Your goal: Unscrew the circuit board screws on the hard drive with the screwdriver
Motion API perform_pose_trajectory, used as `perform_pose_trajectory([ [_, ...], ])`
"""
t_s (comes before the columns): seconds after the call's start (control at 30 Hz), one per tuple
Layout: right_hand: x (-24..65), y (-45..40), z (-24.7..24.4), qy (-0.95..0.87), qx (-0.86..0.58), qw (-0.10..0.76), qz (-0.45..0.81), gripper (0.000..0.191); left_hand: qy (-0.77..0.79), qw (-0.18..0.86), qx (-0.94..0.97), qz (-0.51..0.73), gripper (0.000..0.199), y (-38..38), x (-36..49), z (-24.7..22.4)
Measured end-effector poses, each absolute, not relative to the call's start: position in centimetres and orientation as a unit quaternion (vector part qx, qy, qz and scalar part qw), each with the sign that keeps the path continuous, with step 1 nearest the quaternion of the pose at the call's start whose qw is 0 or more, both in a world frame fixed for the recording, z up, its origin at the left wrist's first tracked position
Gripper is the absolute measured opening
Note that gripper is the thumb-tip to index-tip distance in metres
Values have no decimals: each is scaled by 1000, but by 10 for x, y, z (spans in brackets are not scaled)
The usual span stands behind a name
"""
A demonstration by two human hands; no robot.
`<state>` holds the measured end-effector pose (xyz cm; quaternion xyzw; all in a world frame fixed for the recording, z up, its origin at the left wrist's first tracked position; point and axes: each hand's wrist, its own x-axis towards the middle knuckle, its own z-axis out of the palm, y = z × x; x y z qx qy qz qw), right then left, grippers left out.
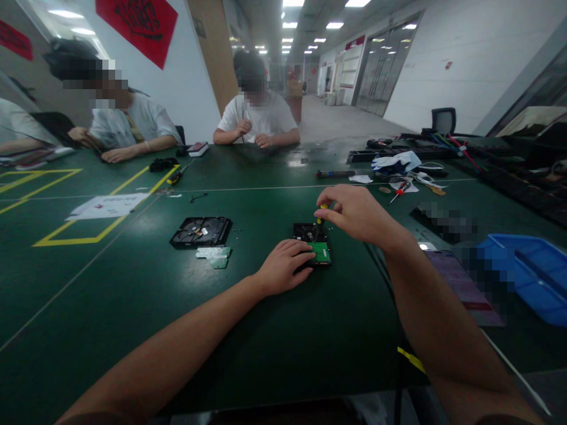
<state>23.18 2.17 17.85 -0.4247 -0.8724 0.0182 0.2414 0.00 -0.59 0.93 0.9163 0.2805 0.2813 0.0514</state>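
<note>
Head view shows our left hand [283,268] laid across the near left of a hard drive [303,230] with a green circuit board [322,252] on the counter [354,330]; whether it clamps the drive, we cannot tell. Our right hand [352,213] pinches a yellow screwdriver [319,221] roughly upright over the far right part. Leftward, we see another drive [201,231].

Overhead lighting, dim foreground.
Ceiling panels [334,25] glare white; the green tabletop [133,307] carries pale reflections; edges stretch with wide-angle distortion.
</note>
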Motion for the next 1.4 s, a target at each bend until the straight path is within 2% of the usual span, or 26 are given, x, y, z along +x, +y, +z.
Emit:
perform_pose_trajectory([
  [0.13, 233, 22, 178, -878, -415, 237, 11, 13, 282, 54, 916, 280, 38, -5, 0, 9],
  [0.3, 234, 21, 178, -881, -412, 233, 21, 26, 283, 56, 915, 281, 38, -5, 0, 8],
  [0.5, 230, 20, 179, -883, -406, 236, 19, 19, 282, 52, 916, 279, 37, -5, 0, 8],
  [0.73, 232, 21, 177, -879, -410, 240, 45, 24, 285, 57, 915, 279, 38, -5, 0, 7],
  [0.97, 231, 19, 179, -870, -429, 242, 34, 8, 282, 51, 917, 278, 37, -5, 0, 8],
  [1.2, 230, 18, 181, -871, -431, 234, -3, 12, 280, 52, 918, 277, 36, -6, 0, 10],
  [1.4, 230, 18, 182, -875, -419, 241, 21, 10, 279, 49, 918, 277, 37, -5, 0, 9],
])
